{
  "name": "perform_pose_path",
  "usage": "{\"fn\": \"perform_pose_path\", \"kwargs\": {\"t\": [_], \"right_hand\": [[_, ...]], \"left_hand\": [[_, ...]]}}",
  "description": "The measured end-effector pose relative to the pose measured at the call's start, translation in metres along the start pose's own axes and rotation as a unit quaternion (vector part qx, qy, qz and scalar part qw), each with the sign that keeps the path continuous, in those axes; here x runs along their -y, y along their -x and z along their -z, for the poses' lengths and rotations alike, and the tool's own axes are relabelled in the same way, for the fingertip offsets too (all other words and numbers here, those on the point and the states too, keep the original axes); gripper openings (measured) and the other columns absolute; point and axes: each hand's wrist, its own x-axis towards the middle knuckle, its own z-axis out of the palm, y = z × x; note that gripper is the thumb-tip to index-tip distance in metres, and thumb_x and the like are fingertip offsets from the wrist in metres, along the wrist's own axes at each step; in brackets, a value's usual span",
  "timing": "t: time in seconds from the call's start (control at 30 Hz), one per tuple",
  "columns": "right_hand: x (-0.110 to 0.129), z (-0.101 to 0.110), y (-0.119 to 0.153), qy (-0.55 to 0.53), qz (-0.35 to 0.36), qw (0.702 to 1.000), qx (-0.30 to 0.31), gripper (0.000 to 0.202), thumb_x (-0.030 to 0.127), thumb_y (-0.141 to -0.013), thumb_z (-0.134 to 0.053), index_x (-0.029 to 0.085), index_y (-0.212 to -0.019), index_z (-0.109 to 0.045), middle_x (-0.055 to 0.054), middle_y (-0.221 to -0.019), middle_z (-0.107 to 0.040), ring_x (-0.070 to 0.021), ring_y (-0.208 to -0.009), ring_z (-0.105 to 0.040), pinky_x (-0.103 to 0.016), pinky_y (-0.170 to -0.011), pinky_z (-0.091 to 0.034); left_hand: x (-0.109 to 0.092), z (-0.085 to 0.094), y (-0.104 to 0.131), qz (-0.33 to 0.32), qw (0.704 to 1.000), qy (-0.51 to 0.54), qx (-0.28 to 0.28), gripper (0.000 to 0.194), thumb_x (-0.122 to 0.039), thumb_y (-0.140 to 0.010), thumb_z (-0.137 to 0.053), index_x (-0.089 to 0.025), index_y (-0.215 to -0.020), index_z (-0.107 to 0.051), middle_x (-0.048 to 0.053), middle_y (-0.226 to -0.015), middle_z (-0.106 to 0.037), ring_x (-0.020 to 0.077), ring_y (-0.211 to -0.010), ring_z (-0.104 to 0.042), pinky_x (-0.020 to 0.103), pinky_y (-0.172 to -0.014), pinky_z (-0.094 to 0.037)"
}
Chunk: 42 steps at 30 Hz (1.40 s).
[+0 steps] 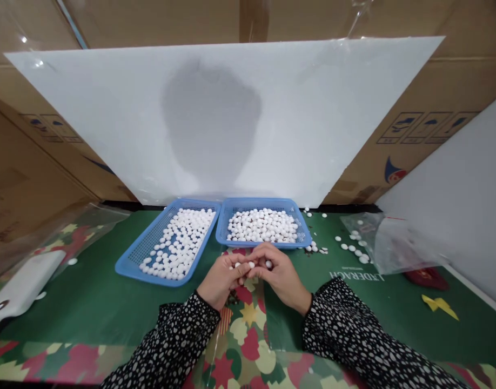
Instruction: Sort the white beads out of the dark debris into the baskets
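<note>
Near center of a green table (86, 308), a worker's L hand (219, 276) and R hand (283, 273) meet, fingers of both closed on a few small white pcs (252, 265). Step in hand appears to be sorting pcs by touch; next move likely calls for a light pinch, w/ none dropped. To right, inverted lettering (356, 276) reads "LÄDERACH"; tiny line by it illegible. Farther, left basket (138, 258) and right basket (303, 226) hold more. Far cardboard (434, 167) bears handling symbols (428, 127), red-blue logo (395, 172).

Light from behind — soft shadow (211, 119) on white board (321, 119) — frame edges stretched.
</note>
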Motion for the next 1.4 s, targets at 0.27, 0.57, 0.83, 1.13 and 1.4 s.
{"fn": "perform_pose_path", "kwargs": {"t": [0.27, 0.57, 0.83, 1.13, 1.4], "right_hand": [[0.0, 0.006, 0.0, -0.112, -0.149, 0.981, 0.044, 0.007, 0.024, -0.089, -0.05, 0.021, -0.085, -0.055, 0.002, -0.073, -0.058, -0.0103, -0.05, -0.04, -0.022, -0.047, -0.029], [-0.009, -0.005, 0.01, 0.248, 0.024, 0.947, 0.204, 0.015, 0.012, -0.085, -0.063, 0.023, -0.092, -0.07, -0.002, -0.095, -0.065, -0.0171, -0.085, -0.061, -0.029, -0.076, -0.046], [0.0, 0.003, 0.006, 0.183, 0.015, 0.974, 0.136, 0.008, 0.016, -0.088, -0.06, 0.021, -0.084, -0.064, 0.0, -0.084, -0.061, -0.0142, -0.072, -0.055, -0.025, -0.065, -0.042], [0.009, 0.002, 0.004, -0.003, -0.028, 0.999, 0.032, 0.008, 0.024, -0.088, -0.06, 0.019, -0.082, -0.061, -0.001, -0.085, -0.058, -0.0135, -0.068, -0.051, -0.025, -0.06, -0.041], [0.008, -0.003, 0.006, 0.022, -0.034, 0.999, 0.007, 0.007, 0.023, -0.086, -0.061, 0.018, -0.081, -0.062, -0.001, -0.08, -0.059, -0.0114, -0.061, -0.047, -0.023, -0.055, -0.037]], "left_hand": [[-0.015, 0.007, 0.002, -0.003, 0.996, 0.049, -0.073, 0.028, -0.032, -0.074, -0.071, -0.013, -0.093, -0.062, 0.004, -0.08, -0.064, 0.007, -0.057, -0.048, 0.018, -0.044, -0.027], [-0.01, 0.012, 0.0, -0.034, 0.997, 0.002, -0.067, 0.031, -0.042, -0.078, -0.069, -0.015, -0.081, -0.056, -0.002, -0.061, -0.057, 0.0033, -0.043, -0.033, 0.017, -0.039, -0.017], [-0.011, 0.013, -0.001, -0.033, 0.997, 0.023, -0.065, 0.034, -0.034, -0.067, -0.08, -0.012, -0.09, -0.067, 0.0, -0.064, -0.058, 0.0055, -0.052, -0.041, 0.016, -0.043, -0.023], [0.0, 0.012, -0.004, -0.024, 0.998, 0.053, -0.033, 0.026, -0.032, -0.064, -0.082, -0.012, -0.076, -0.07, -0.001, -0.057, -0.055, 0.0047, -0.048, -0.038, 0.017, -0.044, -0.022], [0.001, 0.01, -0.004, -0.042, 0.997, 0.025, -0.058, 0.028, -0.033, -0.061, -0.084, -0.013, -0.072, -0.068, -0.004, -0.051, -0.051, 0.0037, -0.044, -0.032, 0.018, -0.044, -0.019]]}}
